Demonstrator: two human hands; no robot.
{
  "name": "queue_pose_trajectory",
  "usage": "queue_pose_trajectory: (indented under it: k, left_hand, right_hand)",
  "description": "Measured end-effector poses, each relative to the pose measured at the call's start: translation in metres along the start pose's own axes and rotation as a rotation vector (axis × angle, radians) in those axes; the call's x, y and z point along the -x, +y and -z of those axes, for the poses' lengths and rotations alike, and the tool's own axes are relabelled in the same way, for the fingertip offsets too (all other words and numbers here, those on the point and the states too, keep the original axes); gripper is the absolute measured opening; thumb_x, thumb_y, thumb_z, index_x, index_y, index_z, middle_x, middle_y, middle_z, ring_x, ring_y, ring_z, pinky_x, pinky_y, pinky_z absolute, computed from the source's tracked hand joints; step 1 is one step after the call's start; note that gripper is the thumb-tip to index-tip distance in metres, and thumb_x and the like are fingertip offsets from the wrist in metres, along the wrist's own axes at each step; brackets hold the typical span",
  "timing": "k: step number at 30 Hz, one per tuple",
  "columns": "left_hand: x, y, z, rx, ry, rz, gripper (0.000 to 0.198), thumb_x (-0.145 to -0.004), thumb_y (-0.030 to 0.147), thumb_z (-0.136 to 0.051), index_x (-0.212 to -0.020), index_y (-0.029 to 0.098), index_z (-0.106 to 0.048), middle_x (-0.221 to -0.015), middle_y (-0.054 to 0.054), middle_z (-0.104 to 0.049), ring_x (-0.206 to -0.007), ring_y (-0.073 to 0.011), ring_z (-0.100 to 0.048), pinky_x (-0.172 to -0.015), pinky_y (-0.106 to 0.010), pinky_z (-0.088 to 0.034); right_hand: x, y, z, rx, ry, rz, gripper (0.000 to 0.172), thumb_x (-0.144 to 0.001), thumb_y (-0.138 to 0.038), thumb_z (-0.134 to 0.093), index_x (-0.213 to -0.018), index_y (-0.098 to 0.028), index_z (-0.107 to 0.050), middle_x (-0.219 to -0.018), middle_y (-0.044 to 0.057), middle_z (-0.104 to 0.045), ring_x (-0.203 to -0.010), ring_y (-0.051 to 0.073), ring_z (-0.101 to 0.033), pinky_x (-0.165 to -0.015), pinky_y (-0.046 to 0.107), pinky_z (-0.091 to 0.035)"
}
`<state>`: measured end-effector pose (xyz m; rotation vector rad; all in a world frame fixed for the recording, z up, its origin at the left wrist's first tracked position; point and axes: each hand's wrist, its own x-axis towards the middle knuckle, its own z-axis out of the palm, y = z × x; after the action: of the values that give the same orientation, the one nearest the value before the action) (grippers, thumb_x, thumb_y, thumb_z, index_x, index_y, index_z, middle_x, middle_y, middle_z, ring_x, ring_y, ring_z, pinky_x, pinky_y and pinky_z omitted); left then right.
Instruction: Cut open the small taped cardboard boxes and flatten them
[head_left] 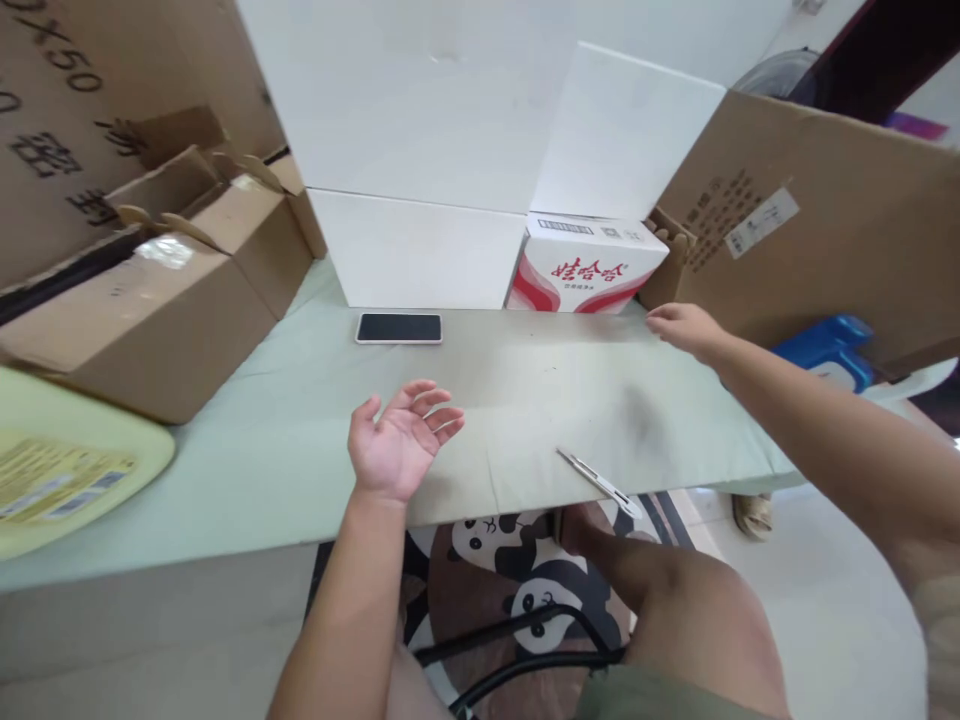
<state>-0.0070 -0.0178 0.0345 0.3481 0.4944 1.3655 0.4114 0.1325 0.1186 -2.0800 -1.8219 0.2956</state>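
Note:
My left hand [401,445] is raised palm up above the table, fingers spread and loosely bent, holding nothing. Farther out on the right, my right hand [684,328] hovers by the table's far side, near a white and red carton [589,265]. Its fingers point left, loosely bent, and nothing shows in them. Beyond my left hand lies a smartphone [399,328], its dark screen up. A slim silver tool that looks like a craft knife [598,482] rests slantwise by the table's near edge, between my hands.
Pale green cloth covers the table [255,470]. White panels [420,245] stand along its back. Cardboard boxes are at left [187,310] and right [817,220]. A yellow-green bottle [75,460] lies at left; a blue object [829,350] sits behind my right forearm. Below is a panda-print mat [480,545].

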Motion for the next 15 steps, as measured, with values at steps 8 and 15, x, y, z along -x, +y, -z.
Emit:
queue_pose_trajectory:
  k: [8, 15]
  left_hand:
    - [0.023, 0.034, 0.008, 0.215, 0.041, -0.217, 0.034, -0.082, 0.049, -0.054, -0.078, 0.017, -0.068, -0.074, -0.004, -0.062, -0.062, -0.0145, -0.06, -0.065, -0.03, -0.05]
    - [0.05, 0.077, 0.033, 0.244, 0.061, -0.38, 0.034, -0.084, 0.048, -0.051, -0.074, 0.018, -0.062, -0.068, -0.003, -0.051, -0.058, -0.0135, -0.049, -0.063, -0.03, -0.043]
  right_hand:
    - [0.063, -0.226, -0.128, -0.022, -0.409, 0.711, 0.018, -0.085, -0.025, -0.058, -0.096, -0.019, -0.071, -0.099, 0.009, -0.076, -0.092, 0.024, -0.072, -0.081, 0.036, -0.057]
    - [0.108, -0.454, -0.223, 0.03, -0.25, 1.298, 0.057, -0.085, -0.015, -0.052, -0.142, -0.02, -0.049, -0.147, 0.014, -0.053, -0.106, 0.025, -0.067, -0.084, 0.04, -0.054]
